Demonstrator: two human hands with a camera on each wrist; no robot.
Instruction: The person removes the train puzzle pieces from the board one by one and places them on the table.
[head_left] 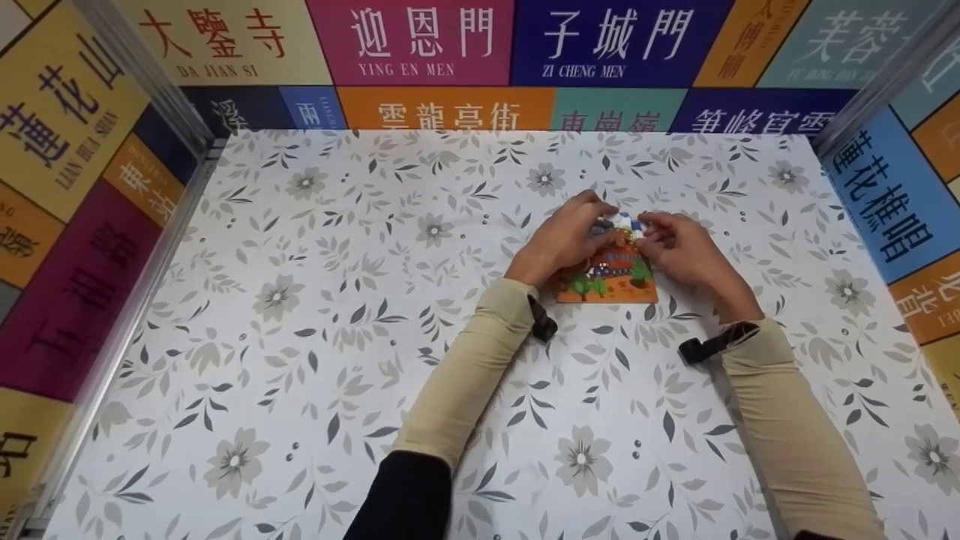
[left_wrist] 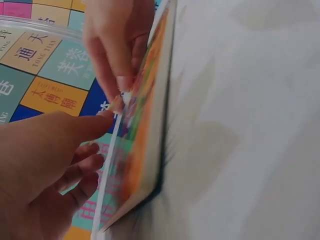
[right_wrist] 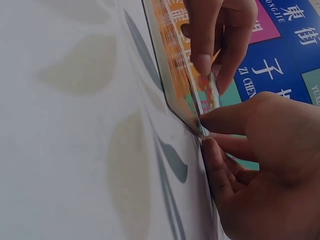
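Observation:
A thin square picture board, likely a jigsaw puzzle, lies on the patterned table, with an orange ground, green bushes and a reddish building printed on it. My left hand reaches over its left and upper part. In the right wrist view, that hand pinches a small colourful flat piece between thumb and finger, just above the board. My right hand is at the upper right edge. Its thumb and index finger pinch the board's corner in the right wrist view. Fingers partly hide the board's top, where white and blue patches show.
The table has a white cover with grey leaves and flowers. Colourful panels with Chinese lettering stand along the back and both sides. A black wrist camera sits on the left cuff, another on the right.

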